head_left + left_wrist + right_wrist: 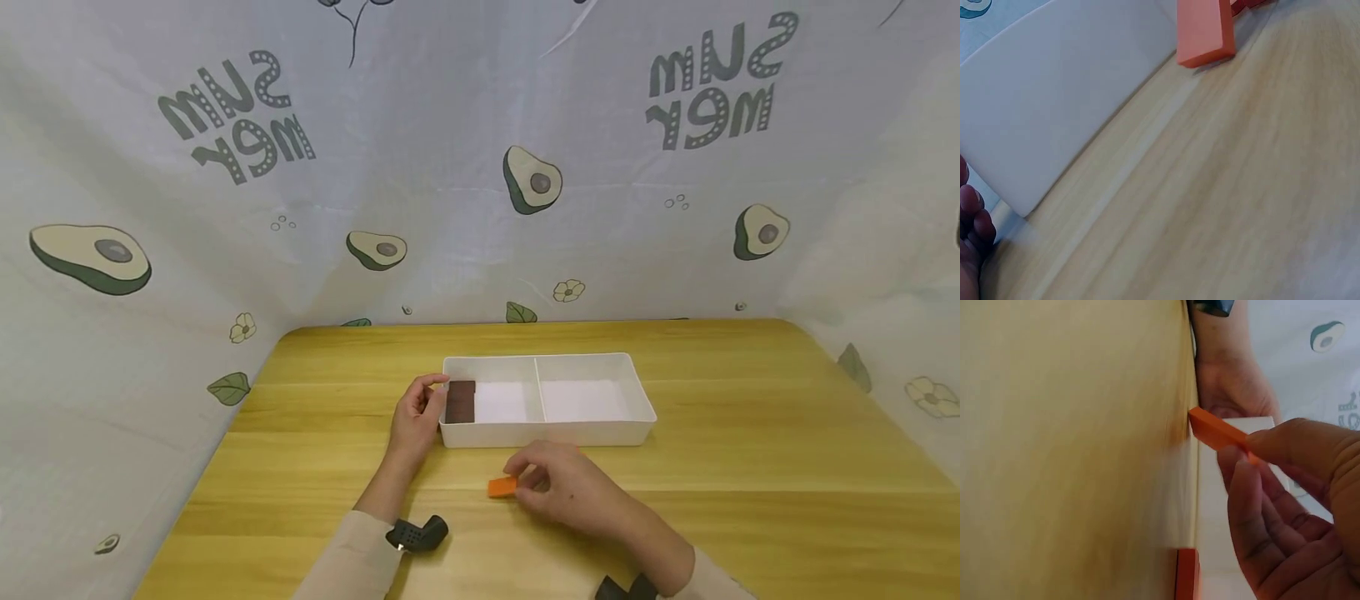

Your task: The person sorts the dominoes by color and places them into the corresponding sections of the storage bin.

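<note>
My left hand [416, 414] is at the left end of a white two-compartment box [551, 434], holding that end with bent fingers at the rim. In the left wrist view, curled fingertips [970, 200] show beside the box's corner. Dark brown blocks [461, 402] lie side by side against the left wall of the left compartment. In front of the box, my right hand [573, 492] pinches a flat orange block [502, 487] between thumb and fingers. The right wrist view shows this orange block [1216, 430] tilted, its free end pointing toward the left hand.
Another orange-red block [1187, 575] lies on the table near the box's front wall, mostly hidden behind the right hand in the head view. The right compartment's floor [592, 396] is white. Behind the wooden table [337, 358] hangs a printed cloth [450, 125].
</note>
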Demonstrator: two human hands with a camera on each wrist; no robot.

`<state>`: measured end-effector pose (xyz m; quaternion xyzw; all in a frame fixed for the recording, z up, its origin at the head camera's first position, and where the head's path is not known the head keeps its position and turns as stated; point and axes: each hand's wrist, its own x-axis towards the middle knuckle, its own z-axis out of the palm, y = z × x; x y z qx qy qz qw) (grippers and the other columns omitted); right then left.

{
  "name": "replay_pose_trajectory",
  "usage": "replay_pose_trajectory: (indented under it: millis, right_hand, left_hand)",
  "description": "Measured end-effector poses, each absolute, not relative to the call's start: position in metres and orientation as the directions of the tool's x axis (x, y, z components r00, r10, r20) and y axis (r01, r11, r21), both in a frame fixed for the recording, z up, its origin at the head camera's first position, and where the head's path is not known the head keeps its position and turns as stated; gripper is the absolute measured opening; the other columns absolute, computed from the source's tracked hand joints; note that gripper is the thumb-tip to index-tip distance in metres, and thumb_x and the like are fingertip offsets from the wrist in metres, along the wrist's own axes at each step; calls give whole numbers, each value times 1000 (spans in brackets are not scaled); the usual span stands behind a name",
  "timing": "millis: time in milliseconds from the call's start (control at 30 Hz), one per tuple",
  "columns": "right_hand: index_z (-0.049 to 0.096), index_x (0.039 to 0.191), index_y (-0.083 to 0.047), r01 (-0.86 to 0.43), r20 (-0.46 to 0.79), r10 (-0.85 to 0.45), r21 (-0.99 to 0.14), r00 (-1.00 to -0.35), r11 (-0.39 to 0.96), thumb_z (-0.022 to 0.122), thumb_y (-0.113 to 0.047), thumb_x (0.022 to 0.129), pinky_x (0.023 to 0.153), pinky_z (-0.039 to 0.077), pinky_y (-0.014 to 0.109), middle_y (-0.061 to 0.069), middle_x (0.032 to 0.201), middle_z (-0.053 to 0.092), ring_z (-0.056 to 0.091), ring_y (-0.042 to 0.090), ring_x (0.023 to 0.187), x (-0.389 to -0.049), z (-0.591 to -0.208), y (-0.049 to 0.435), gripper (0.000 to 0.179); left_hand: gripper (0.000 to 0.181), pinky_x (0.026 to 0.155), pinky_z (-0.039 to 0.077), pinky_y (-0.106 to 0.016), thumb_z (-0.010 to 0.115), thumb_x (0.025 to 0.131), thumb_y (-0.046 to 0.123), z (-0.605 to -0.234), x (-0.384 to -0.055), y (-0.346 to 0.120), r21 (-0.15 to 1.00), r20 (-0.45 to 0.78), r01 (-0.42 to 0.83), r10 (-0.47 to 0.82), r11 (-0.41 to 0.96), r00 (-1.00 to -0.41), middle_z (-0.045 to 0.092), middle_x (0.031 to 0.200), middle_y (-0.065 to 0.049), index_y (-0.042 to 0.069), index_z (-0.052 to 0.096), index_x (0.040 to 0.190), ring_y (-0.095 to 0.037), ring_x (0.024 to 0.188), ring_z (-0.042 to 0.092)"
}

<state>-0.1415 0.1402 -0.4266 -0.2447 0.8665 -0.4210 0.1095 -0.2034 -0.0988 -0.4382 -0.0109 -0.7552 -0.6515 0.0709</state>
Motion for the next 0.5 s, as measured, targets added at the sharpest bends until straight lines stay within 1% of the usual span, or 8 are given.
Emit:
replay_pose_trajectory:
  millis: [67,200,333,500]
  right_hand:
    - [72,105,-16,-322,15,-513,-793,-858,517,76,-7,87,74,56,19,1,108,68,70,7,91,-142,-425,141,21]
    - [72,106,-15,-327,34,-513,-806,-858,493,76,-5,87,75,57,20,2,108,68,69,5,90,-143,-420,146,22]
    - [72,107,-16,-305,39,-498,-830,-866,466,76,-6,89,74,58,23,3,109,71,69,6,89,-143,-409,152,21]
    - [72,110,-18,-293,63,-459,-843,-886,451,74,-11,92,76,59,26,2,112,70,69,9,93,-143,-394,165,19]
  left_hand:
    - [22,62,34,-20,58,101,9,-437,-202,-100,984,117,104,-79,145,-990,43,77,3,6,68,121,-8,68,41]
    - [22,62,35,-20,58,101,10,-436,-202,-100,984,112,99,-79,147,-991,44,77,3,6,68,120,-8,68,42]
    - [23,62,35,-20,57,102,11,-435,-201,-100,983,114,102,-72,156,-991,44,77,4,4,66,122,-8,68,41]
    - [24,62,34,-20,57,102,10,-436,-201,-100,982,111,98,-75,165,-991,44,77,3,3,66,123,-8,68,41]
